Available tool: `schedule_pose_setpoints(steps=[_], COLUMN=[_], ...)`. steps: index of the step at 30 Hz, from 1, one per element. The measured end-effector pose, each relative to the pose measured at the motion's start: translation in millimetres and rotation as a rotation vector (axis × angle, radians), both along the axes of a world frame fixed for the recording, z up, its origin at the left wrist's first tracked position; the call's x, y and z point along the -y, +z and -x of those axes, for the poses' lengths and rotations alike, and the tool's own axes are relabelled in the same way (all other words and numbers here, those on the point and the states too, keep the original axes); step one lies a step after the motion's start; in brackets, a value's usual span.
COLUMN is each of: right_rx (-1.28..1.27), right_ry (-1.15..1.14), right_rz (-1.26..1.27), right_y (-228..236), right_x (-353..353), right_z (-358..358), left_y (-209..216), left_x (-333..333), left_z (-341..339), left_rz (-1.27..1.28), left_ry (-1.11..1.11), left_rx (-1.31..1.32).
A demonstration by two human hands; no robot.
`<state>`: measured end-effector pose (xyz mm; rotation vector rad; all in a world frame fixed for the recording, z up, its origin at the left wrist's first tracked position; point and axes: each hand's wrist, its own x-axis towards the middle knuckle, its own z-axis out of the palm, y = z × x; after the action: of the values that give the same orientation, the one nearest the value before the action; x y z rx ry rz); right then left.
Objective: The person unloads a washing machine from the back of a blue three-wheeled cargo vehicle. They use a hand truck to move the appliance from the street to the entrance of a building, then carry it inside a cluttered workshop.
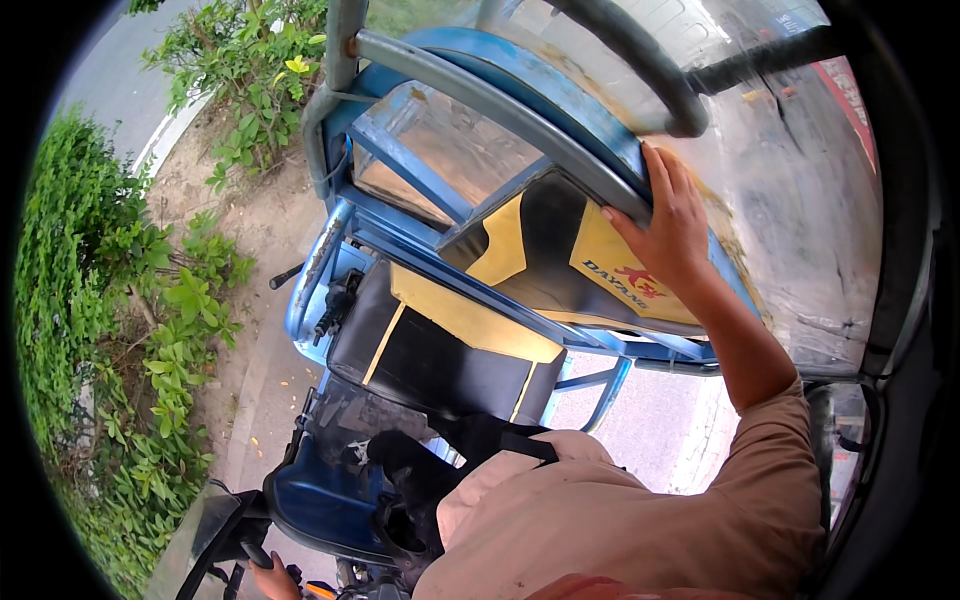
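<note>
Carrying dark lettering (614, 284) and a red emblem (642, 280) on the yellow-and-black backrest (550, 230), right of centre; clasping a curved blue frame (500, 52) and grey rail (510, 112) just above, with the right hand (670, 235); rust-stained along the frame's edge; padded in black and yellow on the seat (440, 355) at centre; well apart, at lower left, touching a black handlebar grip (256, 554) with the left hand (276, 579), too near the edge to tell if wrapped round it

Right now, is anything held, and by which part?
The right hand grasps the seat-back frame by its curved upper edge. The left hand is at the handlebar; its hold cannot be told.
</note>
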<state>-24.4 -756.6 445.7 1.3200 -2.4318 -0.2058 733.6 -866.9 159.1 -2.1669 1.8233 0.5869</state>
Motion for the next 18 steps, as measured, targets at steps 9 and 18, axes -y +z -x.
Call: schedule_pose_setpoints(steps=[9, 18], right_rx=[0.003, 0.034], right_ry=[0.010, -0.008], right_rz=[0.000, -0.003], right_y=[3.3, 5.2], right_x=[1.8, 1.2], right_z=[-0.4, -1.2], left_y=[29.3, 47.0], left_x=[6.9, 13.9], left_z=[22.6, 44.2], left_rz=[-0.184, -0.246], left_ry=[-0.023, -0.080], left_rx=[0.067, 0.067])
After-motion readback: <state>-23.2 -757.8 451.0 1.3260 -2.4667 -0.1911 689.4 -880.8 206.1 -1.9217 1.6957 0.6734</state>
